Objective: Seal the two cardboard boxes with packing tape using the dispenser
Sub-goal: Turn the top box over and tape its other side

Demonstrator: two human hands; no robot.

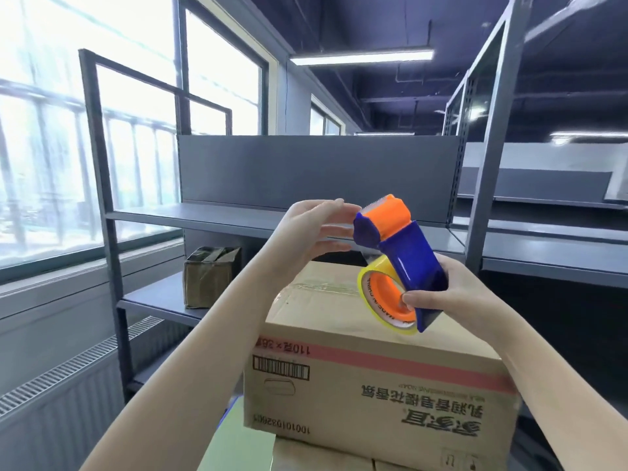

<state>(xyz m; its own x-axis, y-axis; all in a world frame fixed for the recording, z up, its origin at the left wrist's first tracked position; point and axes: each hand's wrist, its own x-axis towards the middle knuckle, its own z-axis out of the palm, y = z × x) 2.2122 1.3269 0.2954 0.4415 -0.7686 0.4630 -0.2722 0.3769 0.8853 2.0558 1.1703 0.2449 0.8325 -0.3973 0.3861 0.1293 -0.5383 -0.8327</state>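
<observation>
A blue and orange tape dispenser (401,253) with a yellow-edged roll of clear tape (384,295) is held up above a printed cardboard box (367,379). My right hand (441,294) grips the dispenser's blue handle, thumb at the roll's orange core. My left hand (316,229) hovers with straight fingers beside the orange cutter head, fingertips close to it. A strip of clear tape runs along the box's top seam (316,287). The box rests on a second cardboard box (323,458), mostly hidden below it.
Grey metal shelving (238,215) stands ahead and to the right. A small taped brown box (209,277) sits on a lower shelf at left. Large windows (51,147) and a radiator (51,402) line the left wall.
</observation>
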